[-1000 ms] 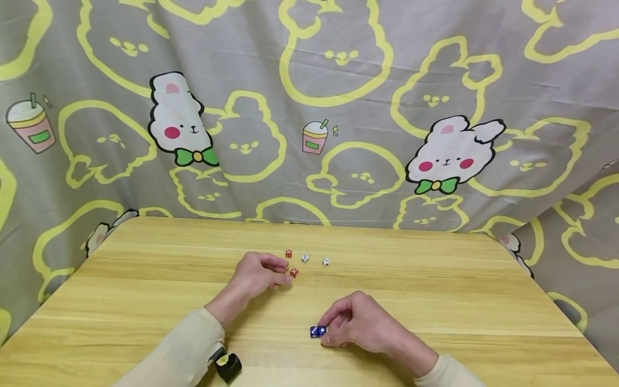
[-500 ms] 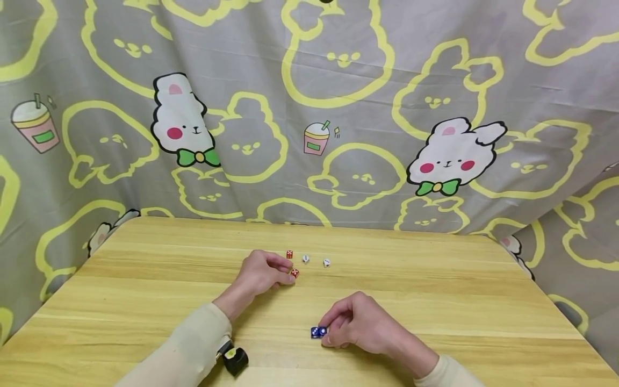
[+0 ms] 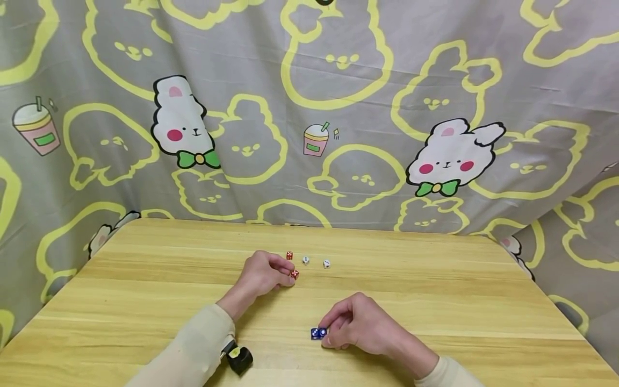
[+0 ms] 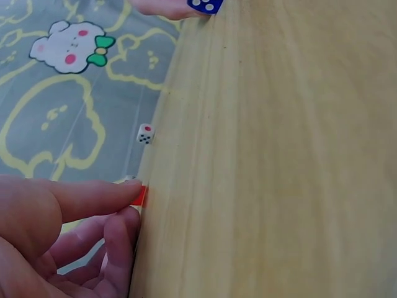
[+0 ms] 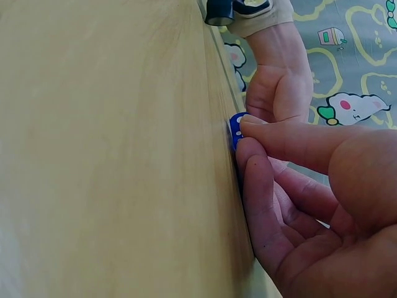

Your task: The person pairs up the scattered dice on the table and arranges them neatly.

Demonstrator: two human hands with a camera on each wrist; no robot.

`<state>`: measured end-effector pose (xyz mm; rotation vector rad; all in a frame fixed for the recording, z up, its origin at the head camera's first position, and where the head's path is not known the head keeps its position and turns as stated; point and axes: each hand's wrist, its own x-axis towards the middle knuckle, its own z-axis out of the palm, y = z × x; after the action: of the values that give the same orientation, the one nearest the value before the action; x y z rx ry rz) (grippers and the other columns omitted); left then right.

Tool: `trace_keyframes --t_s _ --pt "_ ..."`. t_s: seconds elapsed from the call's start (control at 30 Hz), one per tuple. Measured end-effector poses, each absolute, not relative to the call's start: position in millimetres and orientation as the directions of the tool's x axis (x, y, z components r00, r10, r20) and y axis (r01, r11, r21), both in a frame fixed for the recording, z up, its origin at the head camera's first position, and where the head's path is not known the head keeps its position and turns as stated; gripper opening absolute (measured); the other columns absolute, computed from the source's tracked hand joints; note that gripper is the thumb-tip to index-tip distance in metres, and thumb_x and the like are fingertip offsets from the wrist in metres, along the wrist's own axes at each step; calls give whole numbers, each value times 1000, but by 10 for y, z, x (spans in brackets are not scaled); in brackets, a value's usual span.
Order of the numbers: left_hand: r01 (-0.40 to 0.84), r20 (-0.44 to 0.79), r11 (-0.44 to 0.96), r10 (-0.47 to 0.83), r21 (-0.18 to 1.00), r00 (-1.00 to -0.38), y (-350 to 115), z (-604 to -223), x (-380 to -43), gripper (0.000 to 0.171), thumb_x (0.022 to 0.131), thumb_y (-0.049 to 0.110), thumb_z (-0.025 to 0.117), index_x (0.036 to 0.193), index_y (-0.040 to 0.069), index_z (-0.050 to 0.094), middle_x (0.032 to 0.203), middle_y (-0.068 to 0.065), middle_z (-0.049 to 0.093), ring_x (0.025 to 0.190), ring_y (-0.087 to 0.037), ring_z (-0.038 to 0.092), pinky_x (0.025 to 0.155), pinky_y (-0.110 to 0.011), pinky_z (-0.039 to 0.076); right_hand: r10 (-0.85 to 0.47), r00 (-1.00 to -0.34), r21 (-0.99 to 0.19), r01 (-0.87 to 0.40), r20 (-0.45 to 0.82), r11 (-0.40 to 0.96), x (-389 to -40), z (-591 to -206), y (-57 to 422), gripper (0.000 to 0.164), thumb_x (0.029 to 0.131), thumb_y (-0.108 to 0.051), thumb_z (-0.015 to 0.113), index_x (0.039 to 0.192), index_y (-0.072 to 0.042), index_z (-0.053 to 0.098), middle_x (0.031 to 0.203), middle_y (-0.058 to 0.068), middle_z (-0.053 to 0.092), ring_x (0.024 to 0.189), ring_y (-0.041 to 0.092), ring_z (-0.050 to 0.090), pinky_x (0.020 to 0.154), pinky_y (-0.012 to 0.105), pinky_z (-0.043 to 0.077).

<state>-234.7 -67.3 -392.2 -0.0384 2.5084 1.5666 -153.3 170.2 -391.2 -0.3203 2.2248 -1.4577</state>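
Observation:
My left hand (image 3: 261, 273) pinches a red die (image 3: 295, 274) between thumb and fingertip, low over the wooden table. The left wrist view shows a red sliver of that die (image 4: 140, 195) between the fingers. My right hand (image 3: 362, 325) pinches the right one of two blue dice, the blue die (image 3: 323, 332) showing one white pip. Flush against its left side sits the other blue die (image 3: 315, 333). In the right wrist view, thumb and fingertip partly cover the blue face (image 5: 237, 127).
Behind the left hand stand another red die (image 3: 289, 256), a white die (image 3: 306, 260) and a second white die (image 3: 326, 264) on the table (image 3: 435, 279). A patterned grey curtain (image 3: 358, 177) hangs along the far edge. A black wrist camera (image 3: 239, 360) sticks out from the left sleeve.
My left hand has moved slightly right and closed its fingertips onto the near red die. The right hand has stayed at the blue dice.

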Motion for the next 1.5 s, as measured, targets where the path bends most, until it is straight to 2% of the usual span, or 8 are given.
trace_keyframes --t_s 0.6,1.17,1.5 --pt "-114 -175 431 104 895 -979 -706 -3910 -2350 19 79 0 90 96 6 82 87 -5 78 72 -13 68 63 -26 59 -423 -871 -904 56 -252 424 -1531 -3909 1711 17 81 -5 89 96 -6 81 78 4 76 65 10 65 57 20 51" --pt "-82 -152 474 112 877 -982 -675 -3924 -2327 17 78 4 92 87 9 80 84 -3 76 69 -14 65 62 -26 57 -430 -869 -911 55 -245 408 -1535 -3931 1711 18 81 -4 89 97 -5 81 78 4 77 65 9 65 57 19 51" --pt "-57 -135 483 128 874 -983 -683 -3919 -2324 19 76 3 93 91 8 82 85 -3 77 71 -12 65 63 -26 58 -436 -872 -906 18 -221 422 -1532 -3925 1720 17 79 -4 89 94 -7 81 76 3 76 65 9 64 56 19 51"
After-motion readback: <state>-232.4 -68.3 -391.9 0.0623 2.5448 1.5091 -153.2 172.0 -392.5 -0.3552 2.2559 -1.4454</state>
